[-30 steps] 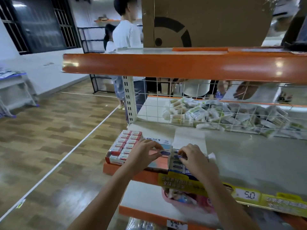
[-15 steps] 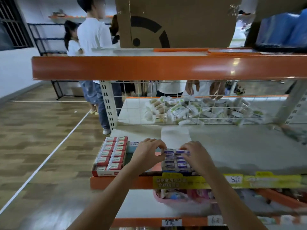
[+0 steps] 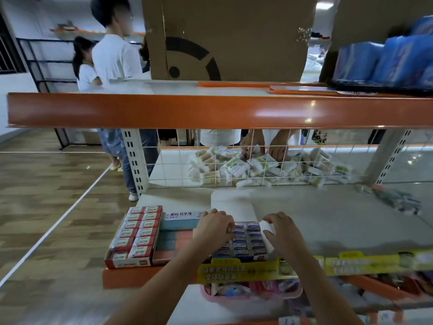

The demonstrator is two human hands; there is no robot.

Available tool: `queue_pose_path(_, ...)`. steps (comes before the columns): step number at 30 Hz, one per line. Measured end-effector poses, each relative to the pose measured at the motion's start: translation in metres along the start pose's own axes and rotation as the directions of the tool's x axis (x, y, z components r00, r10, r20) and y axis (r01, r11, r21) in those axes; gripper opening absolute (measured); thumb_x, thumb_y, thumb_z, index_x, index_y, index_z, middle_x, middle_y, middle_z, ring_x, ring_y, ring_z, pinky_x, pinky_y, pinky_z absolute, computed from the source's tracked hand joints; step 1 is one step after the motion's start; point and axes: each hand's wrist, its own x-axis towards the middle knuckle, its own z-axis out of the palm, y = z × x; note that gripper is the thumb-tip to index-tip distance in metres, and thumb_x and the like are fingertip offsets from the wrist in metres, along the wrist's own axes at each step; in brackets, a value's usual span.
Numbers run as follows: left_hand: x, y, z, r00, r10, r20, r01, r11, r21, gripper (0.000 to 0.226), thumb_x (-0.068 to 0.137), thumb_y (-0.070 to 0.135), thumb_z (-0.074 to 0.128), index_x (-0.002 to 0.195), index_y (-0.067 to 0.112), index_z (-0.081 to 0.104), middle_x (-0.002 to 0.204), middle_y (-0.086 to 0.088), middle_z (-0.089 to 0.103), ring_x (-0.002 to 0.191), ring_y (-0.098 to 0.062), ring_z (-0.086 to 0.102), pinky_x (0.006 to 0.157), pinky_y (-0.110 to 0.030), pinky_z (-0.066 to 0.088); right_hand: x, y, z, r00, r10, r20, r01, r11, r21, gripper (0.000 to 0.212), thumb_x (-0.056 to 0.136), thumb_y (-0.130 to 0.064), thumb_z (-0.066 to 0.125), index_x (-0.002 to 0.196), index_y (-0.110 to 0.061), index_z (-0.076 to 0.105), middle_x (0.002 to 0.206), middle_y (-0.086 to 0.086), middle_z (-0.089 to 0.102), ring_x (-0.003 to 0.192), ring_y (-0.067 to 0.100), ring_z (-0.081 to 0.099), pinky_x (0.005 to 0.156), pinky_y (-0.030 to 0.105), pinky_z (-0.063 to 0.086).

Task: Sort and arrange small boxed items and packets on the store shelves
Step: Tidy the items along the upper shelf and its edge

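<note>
A tray of small blue-and-white boxed erasers [image 3: 246, 240] sits near the front edge of the grey middle shelf [image 3: 328, 221]. My left hand [image 3: 214, 227] rests on the tray's left side, fingers curled onto the boxes. My right hand [image 3: 282, 232] grips the tray's right side, with a white flap by its fingers. To the left stands a red tray of red-and-white small boxes [image 3: 137, 235], and between the two lies a flat teal and salmon box [image 3: 179, 227] with Korean lettering.
A pile of white-green packets [image 3: 257, 168] lies behind a wire grid, with another person's hands in it. An orange upper shelf [image 3: 210, 111] carries a cardboard box [image 3: 225, 36] and blue packs [image 3: 386, 62]. Two people [image 3: 110, 59] stand at the left. A pink basket [image 3: 246, 294] sits below.
The camera view has swung rightward and closer to the shelf. Both hands have settled on the two sides of the blue eraser tray, which now sits squared up at the shelf's front.
</note>
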Motion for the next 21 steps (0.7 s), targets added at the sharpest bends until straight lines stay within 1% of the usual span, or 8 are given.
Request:
queue_pose_path(3, 0.001, 0.001, 0.0, 1.0, 0.011, -0.02, -0.01, 0.999, 0.043, 0.025, 0.089, 0.035, 0.058, 0.111, 0.024, 0.057, 0.115, 0.001, 0.059, 0.112, -0.02, 0.046, 0.094, -0.034, 0.032, 0.003, 0.001, 0.0, 1.0, -0.012, 0.02, 0.013, 1.0, -0.007, 0.031, 0.093, -0.024, 0.053, 0.123, -0.021, 0.052, 0.122, 0.0, 0.049, 0.113, 0.016, 0.048, 0.092, 0.024, 0.04)
queue_pose_path(7, -0.001, 0.002, -0.001, 0.999, 0.026, -0.031, -0.023, 0.995, 0.098, 0.022, 0.09, 0.034, 0.057, 0.109, 0.022, 0.057, 0.114, -0.002, 0.059, 0.111, -0.021, 0.047, 0.094, -0.035, 0.033, 0.006, 0.002, -0.001, 1.0, -0.019, 0.021, 0.019, 1.0, -0.021, 0.03, 0.091, -0.025, 0.055, 0.121, -0.022, 0.053, 0.12, -0.002, 0.051, 0.112, 0.015, 0.048, 0.089, 0.023, 0.042)
queue_pose_path(11, -0.003, 0.002, -0.004, 0.998, 0.054, -0.014, -0.051, 0.988, 0.147, 0.025, 0.091, 0.036, 0.055, 0.111, 0.021, 0.058, 0.115, -0.003, 0.059, 0.111, -0.022, 0.047, 0.094, -0.035, 0.032, 0.011, -0.002, -0.004, 0.999, -0.043, -0.017, 0.042, 0.999, -0.024, 0.029, 0.092, -0.026, 0.055, 0.121, -0.022, 0.054, 0.117, -0.003, 0.053, 0.111, 0.013, 0.048, 0.089, 0.022, 0.041)
queue_pose_path(16, -0.003, -0.005, -0.012, 0.995, 0.082, 0.054, -0.09, 0.982, 0.169, 0.031, 0.09, 0.036, 0.056, 0.116, 0.02, 0.059, 0.117, -0.006, 0.059, 0.113, -0.024, 0.047, 0.095, -0.037, 0.033, 0.021, -0.019, -0.011, 0.995, -0.089, -0.054, 0.088, 0.996, -0.007, 0.03, 0.093, -0.029, 0.053, 0.122, -0.022, 0.054, 0.116, -0.004, 0.053, 0.111, 0.01, 0.048, 0.088, 0.02, 0.042)
queue_pose_path(21, -0.006, 0.0, -0.012, 0.995, 0.09, 0.036, -0.095, 0.981, 0.168, 0.023, 0.092, 0.027, 0.052, 0.11, 0.014, 0.059, 0.112, -0.011, 0.061, 0.108, -0.029, 0.051, 0.092, -0.039, 0.036, 0.022, -0.033, -0.009, 0.993, -0.116, -0.025, 0.115, 0.993, -0.023, 0.029, 0.093, -0.029, 0.054, 0.121, -0.023, 0.053, 0.115, -0.005, 0.054, 0.111, 0.01, 0.047, 0.087, 0.02, 0.041)
